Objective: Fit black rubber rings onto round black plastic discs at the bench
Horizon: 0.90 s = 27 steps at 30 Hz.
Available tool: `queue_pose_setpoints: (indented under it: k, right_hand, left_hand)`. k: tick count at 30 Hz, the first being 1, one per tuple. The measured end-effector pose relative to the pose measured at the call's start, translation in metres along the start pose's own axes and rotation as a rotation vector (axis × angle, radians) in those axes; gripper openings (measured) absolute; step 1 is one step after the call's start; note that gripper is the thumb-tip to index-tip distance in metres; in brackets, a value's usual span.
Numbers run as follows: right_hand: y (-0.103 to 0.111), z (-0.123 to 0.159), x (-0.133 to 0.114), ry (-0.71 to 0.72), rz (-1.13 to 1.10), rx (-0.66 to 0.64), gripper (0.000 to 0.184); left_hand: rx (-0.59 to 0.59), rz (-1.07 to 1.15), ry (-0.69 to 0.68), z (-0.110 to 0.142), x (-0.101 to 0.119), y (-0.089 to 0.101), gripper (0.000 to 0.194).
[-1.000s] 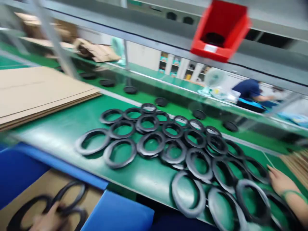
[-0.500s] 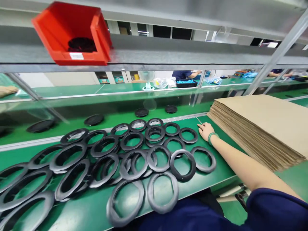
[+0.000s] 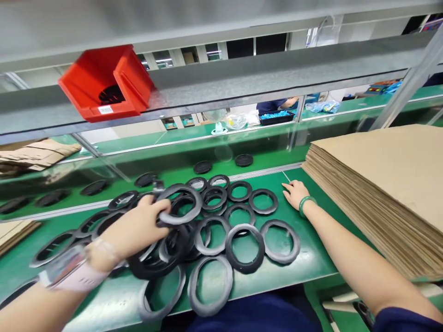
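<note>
Several black oval rubber rings [image 3: 244, 246] lie spread over the green bench [image 3: 311, 258]. My left hand [image 3: 133, 228], with a watch on its wrist, is closed on a few black rings [image 3: 180, 205] and holds them just above the pile. My right hand [image 3: 296, 193], wearing a green bangle, rests flat with fingers stretched out on the green surface, between the rings and the stack of cardboard sheets [image 3: 384, 184]. It holds nothing.
A red bin [image 3: 107, 83] with dark parts sits on the grey shelf above. Black discs [image 3: 244, 160] lie on the conveyor strip behind a clear guard. Folded cardboard [image 3: 38, 154] is at far left. A person in blue works at a distant bench [image 3: 273, 106].
My left hand has come into view from the lower left and gripped rings from the pile. The view tilted slightly; my right hand has stayed beside the cardboard stack.
</note>
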State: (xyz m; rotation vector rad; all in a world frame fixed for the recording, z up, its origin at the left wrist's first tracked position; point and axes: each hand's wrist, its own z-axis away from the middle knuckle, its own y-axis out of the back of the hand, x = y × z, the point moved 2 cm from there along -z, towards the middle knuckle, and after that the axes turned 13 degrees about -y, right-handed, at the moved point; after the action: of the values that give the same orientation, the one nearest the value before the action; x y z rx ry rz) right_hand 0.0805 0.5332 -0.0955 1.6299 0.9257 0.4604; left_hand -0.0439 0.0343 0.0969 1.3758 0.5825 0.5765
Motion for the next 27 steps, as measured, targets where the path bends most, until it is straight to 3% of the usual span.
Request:
queue_pose_setpoints:
  k: [3, 6, 9, 16, 19, 23, 25, 27]
  right_hand:
    - [0.003, 0.0, -0.002, -0.003, 0.003, -0.012, 0.04]
    - [0.006, 0.0, -0.004, -0.011, 0.004, -0.027, 0.039]
    - [0.006, 0.0, -0.005, -0.016, -0.003, -0.033, 0.039]
    - [0.0, -0.005, -0.001, -0.013, -0.024, 0.001, 0.039]
    - [-0.004, -0.006, 0.005, 0.0, -0.021, 0.011, 0.039]
    - [-0.01, -0.006, 0.013, 0.039, -0.023, 0.045, 0.04]
    - [-0.013, -0.009, 0.017, 0.041, -0.052, 0.061, 0.039]
    - [-0.015, -0.013, 0.022, 0.034, -0.108, 0.069, 0.04]
  left_hand:
    - [-0.078, 0.014, -0.08, -0.049, 0.036, 0.0, 0.038]
    - [-0.149, 0.029, -0.088, -0.075, 0.051, -0.013, 0.045]
    - [-0.204, 0.024, -0.063, -0.084, 0.057, -0.027, 0.053]
    - [-0.212, 0.034, -0.126, -0.077, 0.059, -0.043, 0.096]
    - [-0.099, 0.123, -0.142, -0.064, 0.054, -0.044, 0.094]
    - [0.208, 0.245, -0.091, -0.019, 0.032, -0.035, 0.079]
    - [0.351, 0.312, 0.076, 0.021, -0.001, -0.037, 0.074]
    - [0.471, 0.327, 0.308, 0.075, -0.057, -0.056, 0.068]
